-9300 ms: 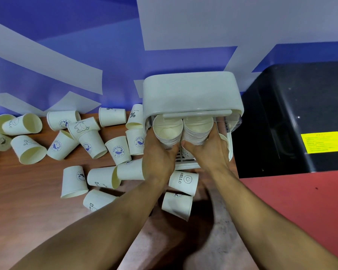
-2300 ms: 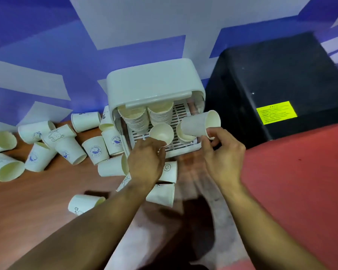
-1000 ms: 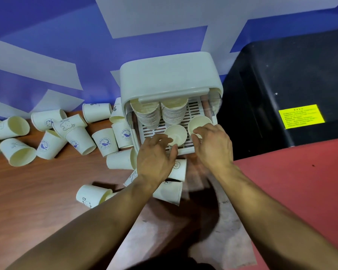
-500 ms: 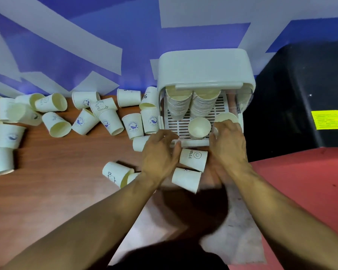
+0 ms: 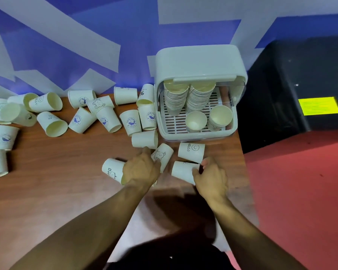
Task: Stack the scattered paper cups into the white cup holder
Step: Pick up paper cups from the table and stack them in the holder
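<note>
Holder: the white cup holder (image 5: pixel 199 63) is standing at 1 o'clock of the view, on the far R corner of the wooden table (image 5: pixel 47 201). Its lid is sitting raised and the front is facing the person.
Stacks: two nested cup stacks (image 5: pixel 176 100) are standing side by side at the back of the holder's slatted tray, mouths up.
Singles: two single cups (image 5: pixel 196 121) are standing mouth-up at the tray's front, approx. 5 o'clock of the stacks, just beside each other.
R hand: the right hand (image 5: pixel 211 178) is working at 6 o'clock of the holder. It is pinching one end of a side-lying cup (image 5: pixel 181 171) btwn thumb and fingers.
HELLO cup: the HELLO cup (image 5: pixel 191 152) is lying on its side at 12 o'clock of that cup, just beside it and just in front of the holder's rim.
L hand: the left hand (image 5: pixel 141 169) is lying back-up over the bear cup (image 5: pixel 162 155), w/ one finger pointing to 12 o'clock. Whether it is gripping cannot be told.
Be cup: the Be cup (image 5: pixel 111 169) is lying at 9 o'clock of the L hand, its mouth end hidden under that hand.
Hands: the two are working apart, each at its own cup.
Scatter: the scattered cups (image 5: pixel 132 121) are spreading from 9 to 11 o'clock of the holder. Most are lying on their sides, and some are standing mouth-down.
Surroundings: a black box (image 5: pixel 293 75) w/ a yellow label (image 5: pixel 319 105) is sitting at 3 o'clock of the holder. A blue-and-white wall (image 5: pixel 86 45) is running behind.
</note>
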`<state>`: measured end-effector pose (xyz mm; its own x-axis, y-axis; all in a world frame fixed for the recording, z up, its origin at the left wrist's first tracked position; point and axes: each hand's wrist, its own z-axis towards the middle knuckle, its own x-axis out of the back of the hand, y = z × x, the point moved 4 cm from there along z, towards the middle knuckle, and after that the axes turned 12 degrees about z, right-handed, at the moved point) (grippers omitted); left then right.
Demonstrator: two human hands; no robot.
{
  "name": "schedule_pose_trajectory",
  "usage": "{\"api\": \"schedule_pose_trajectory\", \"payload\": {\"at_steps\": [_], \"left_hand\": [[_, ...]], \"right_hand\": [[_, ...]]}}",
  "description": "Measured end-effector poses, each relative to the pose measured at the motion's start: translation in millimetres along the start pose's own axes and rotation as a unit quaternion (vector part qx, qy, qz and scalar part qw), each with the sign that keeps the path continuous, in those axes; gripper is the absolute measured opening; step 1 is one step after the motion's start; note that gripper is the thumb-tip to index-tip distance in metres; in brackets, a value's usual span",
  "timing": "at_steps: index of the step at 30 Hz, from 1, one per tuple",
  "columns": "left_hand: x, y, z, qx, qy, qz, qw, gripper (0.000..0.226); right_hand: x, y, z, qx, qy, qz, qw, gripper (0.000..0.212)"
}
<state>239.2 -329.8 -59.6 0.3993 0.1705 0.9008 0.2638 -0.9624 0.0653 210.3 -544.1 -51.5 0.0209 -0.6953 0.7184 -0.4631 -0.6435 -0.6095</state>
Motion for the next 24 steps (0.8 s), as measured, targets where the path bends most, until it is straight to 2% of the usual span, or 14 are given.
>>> {"api": "schedule_pose_trajectory", "payload": {"at_steps": [5, 8, 11, 13, 21, 24], "left_hand": [[-1.7, 8.2, 3.9, 0.014, 0.001, 0.003, 1.000, 0.040], [-3.1, 6.5, 6.3, 0.052, -0.011, -0.085, 0.995, 0.041], [-4.0, 0.1, 8.1, 0.118, -0.017, -0.204, 0.972, 0.034], [0.5, 0.1, 7.4, 0.138, -0.004, -0.243, 0.960, 0.029], [37.8, 20.1, -17.3, 0.092, 0.060, -0.260, 0.959, 0.045], [51.5, 26.5, -30.5, 0.083, 0.093, -0.263, 0.957, 0.043]], "right_hand": [[-5.3, 1.1, 0.5, -0.050, -0.007, 0.012, 0.999, 0.024], [-8.9, 1.3, 3.5, -0.057, -0.004, 0.029, 0.998, 0.018], [-9.1, 1.3, 6.6, -0.050, -0.009, 0.060, 0.997, 0.018], [-6.7, 0.8, 7.9, -0.049, -0.015, 0.091, 0.995, 0.020], [13.7, -0.4, 16.8, -0.022, -0.022, 0.128, 0.991, 0.021], [20.8, -1.2, 18.7, -0.014, -0.017, 0.126, 0.992, 0.021]]}}
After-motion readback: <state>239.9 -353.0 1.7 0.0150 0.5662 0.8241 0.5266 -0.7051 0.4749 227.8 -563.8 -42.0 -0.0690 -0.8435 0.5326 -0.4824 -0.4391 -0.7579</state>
